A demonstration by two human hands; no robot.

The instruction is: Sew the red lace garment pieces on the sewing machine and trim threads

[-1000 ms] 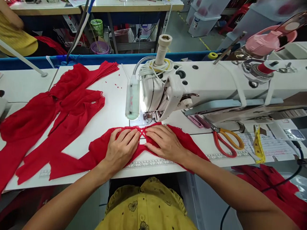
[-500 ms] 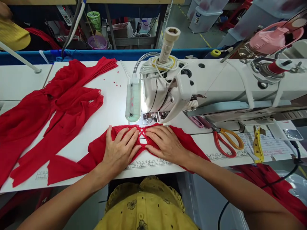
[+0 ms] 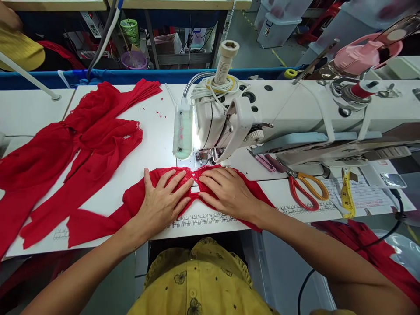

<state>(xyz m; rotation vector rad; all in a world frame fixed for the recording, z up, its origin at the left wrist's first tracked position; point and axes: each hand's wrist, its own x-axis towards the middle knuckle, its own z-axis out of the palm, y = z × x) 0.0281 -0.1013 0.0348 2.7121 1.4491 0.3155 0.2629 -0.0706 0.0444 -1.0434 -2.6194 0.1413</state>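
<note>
A red lace garment piece (image 3: 138, 199) lies flat on the white sewing table (image 3: 154, 144), just in front of the presser foot (image 3: 205, 156) of a white sewing machine (image 3: 278, 113). My left hand (image 3: 162, 201) presses flat on its left half, fingers spread. My right hand (image 3: 228, 192) lies flat on its right half, fingers stretched out. Between the two hands the garment's crossed straps (image 3: 195, 177) show. Both hands hold the fabric down without gripping it.
A pile of red fabric pieces (image 3: 65, 153) covers the table's left side. Orange-handled scissors (image 3: 303, 186) and a yellow tape measure (image 3: 346, 194) lie to the right. The machine's lamp (image 3: 183, 133) hangs above the needle area. More red cloth (image 3: 377, 253) hangs below right.
Both hands have slid the garment slightly towards the presser foot; my left fingers have spread wider. The view has shifted a little.
</note>
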